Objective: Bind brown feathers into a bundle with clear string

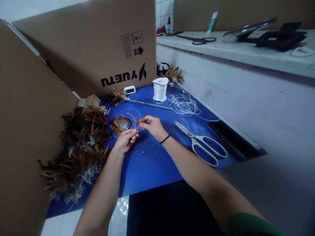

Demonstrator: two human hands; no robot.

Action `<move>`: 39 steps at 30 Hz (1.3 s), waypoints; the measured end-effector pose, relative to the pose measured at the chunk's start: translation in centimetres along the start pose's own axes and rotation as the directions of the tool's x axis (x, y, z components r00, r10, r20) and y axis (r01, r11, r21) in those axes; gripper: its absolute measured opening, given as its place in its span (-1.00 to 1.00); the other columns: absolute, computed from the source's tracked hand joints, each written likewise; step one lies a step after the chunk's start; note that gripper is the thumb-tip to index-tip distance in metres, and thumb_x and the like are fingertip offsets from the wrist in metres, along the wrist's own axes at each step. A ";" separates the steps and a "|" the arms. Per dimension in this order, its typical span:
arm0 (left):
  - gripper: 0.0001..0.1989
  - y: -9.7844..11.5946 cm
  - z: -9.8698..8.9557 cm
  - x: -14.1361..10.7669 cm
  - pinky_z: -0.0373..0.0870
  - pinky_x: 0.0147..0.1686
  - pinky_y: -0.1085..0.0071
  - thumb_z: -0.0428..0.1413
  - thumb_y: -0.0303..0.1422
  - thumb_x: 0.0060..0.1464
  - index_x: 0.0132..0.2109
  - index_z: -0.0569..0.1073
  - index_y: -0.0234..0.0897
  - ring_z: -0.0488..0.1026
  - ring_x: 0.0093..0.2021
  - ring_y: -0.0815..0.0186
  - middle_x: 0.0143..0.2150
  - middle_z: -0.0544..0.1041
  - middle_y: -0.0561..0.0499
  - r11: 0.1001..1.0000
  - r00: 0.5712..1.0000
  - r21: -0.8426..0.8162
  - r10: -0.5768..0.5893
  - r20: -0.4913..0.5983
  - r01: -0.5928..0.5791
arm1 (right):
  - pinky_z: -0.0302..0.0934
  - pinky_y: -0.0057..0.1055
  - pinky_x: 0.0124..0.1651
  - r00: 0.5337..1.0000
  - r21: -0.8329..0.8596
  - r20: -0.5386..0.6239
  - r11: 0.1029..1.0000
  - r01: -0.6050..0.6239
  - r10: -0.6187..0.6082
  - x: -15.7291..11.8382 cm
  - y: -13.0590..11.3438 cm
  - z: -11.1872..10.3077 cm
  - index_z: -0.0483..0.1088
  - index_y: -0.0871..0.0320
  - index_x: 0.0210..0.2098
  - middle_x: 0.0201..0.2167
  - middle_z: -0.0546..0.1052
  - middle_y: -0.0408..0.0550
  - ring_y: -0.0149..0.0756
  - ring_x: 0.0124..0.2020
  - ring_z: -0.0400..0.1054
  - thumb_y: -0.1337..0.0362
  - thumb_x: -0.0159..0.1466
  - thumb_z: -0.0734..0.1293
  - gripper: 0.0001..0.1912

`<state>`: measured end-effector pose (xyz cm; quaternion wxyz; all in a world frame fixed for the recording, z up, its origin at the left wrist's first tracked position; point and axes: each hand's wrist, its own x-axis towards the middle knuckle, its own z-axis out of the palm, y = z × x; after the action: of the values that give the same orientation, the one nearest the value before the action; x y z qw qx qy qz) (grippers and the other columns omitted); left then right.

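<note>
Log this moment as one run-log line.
left hand: pinching feathers | right hand: pinching same feathers | feather pile: left of hands | scissors: on blue mat, right

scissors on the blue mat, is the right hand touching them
Apart. The head view shows the right hand pinching small feathers with the left hand, while bare blue mat separates it from the scissors.

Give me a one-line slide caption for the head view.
Left hand and right hand pinch brown feathers over a blue mat, white scissors alongside.
</note>
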<state>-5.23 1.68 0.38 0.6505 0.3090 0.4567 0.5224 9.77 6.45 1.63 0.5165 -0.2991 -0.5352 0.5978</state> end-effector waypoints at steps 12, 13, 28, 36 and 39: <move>-0.91 3.4 -1.9 -0.6 0.07 -0.73 0.79 0.16 -0.49 0.01 -0.43 0.44 -0.43 0.21 -0.66 0.66 -0.57 0.38 0.05 0.863 0.908 -0.324 0.296 -0.295 -0.387 | 0.16 -0.44 -0.26 0.957 -0.645 0.284 0.728 0.233 -0.055 -0.7 2.3 0.4 0.45 0.19 -0.40 -0.42 0.46 -0.13 -0.45 -0.42 0.29 0.36 0.08 0.34 -0.93; -0.90 3.6 -2.0 -0.7 0.07 -0.73 0.79 0.14 -0.49 0.03 -0.43 0.44 -0.43 0.20 -0.66 0.66 -0.57 0.37 0.06 0.852 0.903 -0.340 0.299 -0.309 -0.398 | 0.15 -0.42 -0.21 0.937 -0.701 0.345 0.649 0.295 -0.053 -0.9 2.4 0.7 0.46 0.18 -0.37 -0.38 0.45 -0.11 -0.42 -0.37 0.29 0.36 0.10 0.35 -0.92; -0.90 3.5 -2.1 -0.6 0.08 -0.72 0.78 0.13 -0.47 0.05 -0.41 0.44 -0.43 0.20 -0.66 0.66 -0.55 0.37 0.05 0.870 0.903 -0.320 0.267 -0.336 -0.376 | 0.09 -0.36 -0.20 0.936 -0.894 0.352 0.310 0.325 0.033 -0.9 1.7 0.7 0.38 0.23 -0.35 -0.35 0.48 0.03 -0.29 -0.28 0.31 0.45 0.21 0.21 -0.88; -0.85 2.4 -1.2 -0.4 0.07 -0.73 0.71 0.25 -0.42 -0.14 -0.42 0.48 -0.46 0.21 -0.66 0.62 -0.55 0.43 0.00 0.949 0.919 -0.081 0.272 -0.287 -0.306 | 0.21 -0.49 -0.41 0.988 -0.464 0.153 0.884 0.051 0.024 0.6 2.4 -1.3 0.40 0.19 -0.45 -0.55 0.49 -0.15 -0.45 -0.53 0.34 0.38 0.07 0.30 -0.95; -0.81 1.9 -0.9 -0.3 0.06 -0.73 0.69 0.28 -0.39 -0.21 -0.42 0.49 -0.45 0.22 -0.65 0.60 -0.55 0.45 -0.02 0.957 0.924 -0.010 0.276 -0.267 -0.289 | 0.24 -0.47 -0.41 0.992 -0.342 0.126 0.939 0.027 0.017 0.6 2.3 -1.2 0.42 0.20 -0.45 -0.56 0.49 -0.15 -0.44 -0.53 0.35 0.37 0.00 0.34 -0.92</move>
<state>-6.82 1.80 1.84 0.5097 0.2835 0.4765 0.6578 10.00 7.67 -0.70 0.4228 -0.3443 -0.6637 0.5120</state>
